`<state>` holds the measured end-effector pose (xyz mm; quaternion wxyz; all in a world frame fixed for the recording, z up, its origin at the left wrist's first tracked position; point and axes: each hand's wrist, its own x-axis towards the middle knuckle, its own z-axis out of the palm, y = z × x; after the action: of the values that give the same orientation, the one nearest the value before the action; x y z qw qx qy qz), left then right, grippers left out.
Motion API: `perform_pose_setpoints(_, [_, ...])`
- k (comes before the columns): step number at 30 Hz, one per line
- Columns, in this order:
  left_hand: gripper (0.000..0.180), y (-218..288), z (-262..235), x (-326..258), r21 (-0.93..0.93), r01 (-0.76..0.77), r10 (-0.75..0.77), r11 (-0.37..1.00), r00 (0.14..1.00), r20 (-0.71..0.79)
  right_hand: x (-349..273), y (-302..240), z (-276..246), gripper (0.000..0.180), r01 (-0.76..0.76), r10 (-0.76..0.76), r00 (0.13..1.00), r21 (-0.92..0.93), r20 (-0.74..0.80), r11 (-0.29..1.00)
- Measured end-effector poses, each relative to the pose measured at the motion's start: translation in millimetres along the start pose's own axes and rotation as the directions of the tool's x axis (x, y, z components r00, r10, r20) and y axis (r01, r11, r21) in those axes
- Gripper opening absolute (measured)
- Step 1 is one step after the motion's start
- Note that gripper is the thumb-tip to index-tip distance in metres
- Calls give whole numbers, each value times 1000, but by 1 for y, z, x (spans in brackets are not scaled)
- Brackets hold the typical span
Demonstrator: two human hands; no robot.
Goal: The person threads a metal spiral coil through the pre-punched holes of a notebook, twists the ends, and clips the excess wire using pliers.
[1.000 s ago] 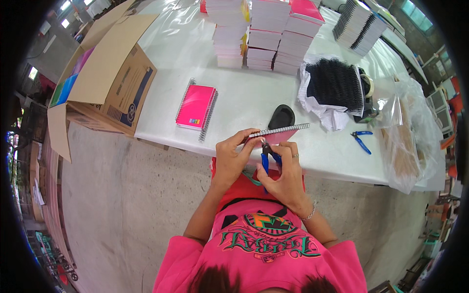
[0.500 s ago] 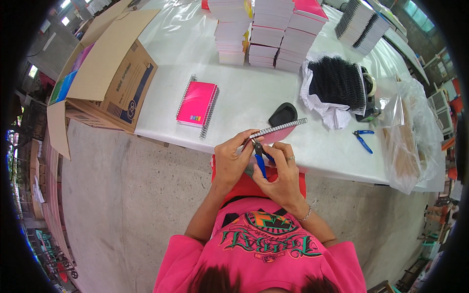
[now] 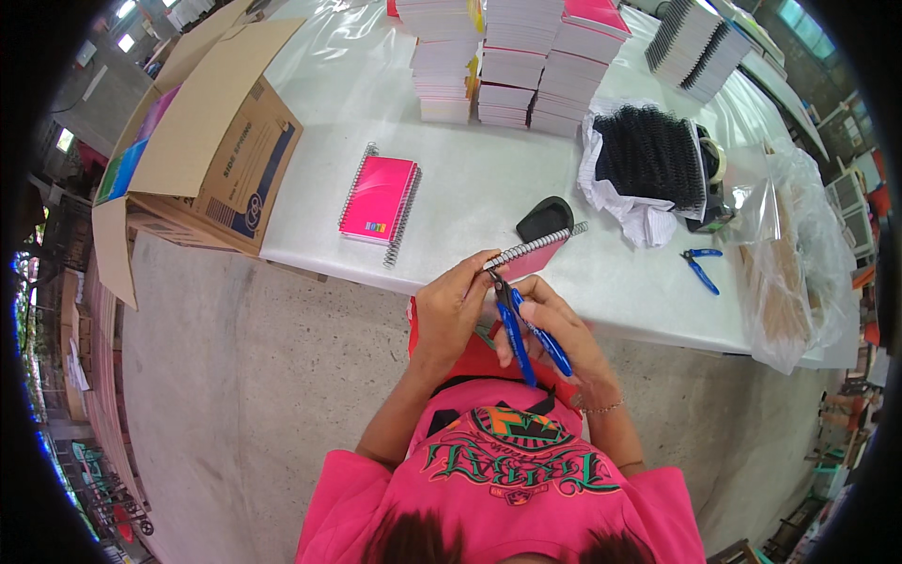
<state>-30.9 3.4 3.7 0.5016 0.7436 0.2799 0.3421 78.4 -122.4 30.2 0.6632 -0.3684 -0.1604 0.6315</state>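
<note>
A pink spiral notebook is held up at the table's front edge, its wire spine along the top. My left hand is closed around the spine's left end. Blue-handled cutting pliers have their jaws at that same end, with the handles spread apart. My right hand grips the pliers, some of its fingers hidden behind the handles. Just beyond the held notebook lies a black, rounded, shallow object.
More pink spiral notebooks lie left on the white table. An open cardboard box stands far left. Tall paper stacks rise at the back. Rightward are black coils, a second blue pliers and a plastic bag.
My right hand has shifted slightly right and nearer to me, and the pliers' handles have spread apart. The held notebook has tilted and moved slightly; my left hand stays on its end.
</note>
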Motion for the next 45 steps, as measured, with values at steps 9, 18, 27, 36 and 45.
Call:
perform_pose_setpoints(9, [25,10,-82,60,-22,105,-105,994,994,-13,-43,-39,-146,39,-315,-764,645,-912,-2,-263])
perform_pose_setpoints(18, [37,-13,-133,184,417,-204,118,885,967,224,-55,-26,-190,42,-484,-844,537,-825,-18,-290])
perform_pose_setpoints(27, [35,-101,-90,206,622,-383,75,683,884,461,-56,-25,-196,43,-475,-841,536,-847,-67,-236])
perform_pose_setpoints(36, [39,-99,-95,158,727,-356,159,587,931,327,-24,-116,-139,23,-169,-861,476,-943,178,-288])
perform_pose_setpoints(45, [41,-96,-108,159,696,-372,103,615,912,397,75,-232,-81,28,157,-820,489,-955,297,-252])
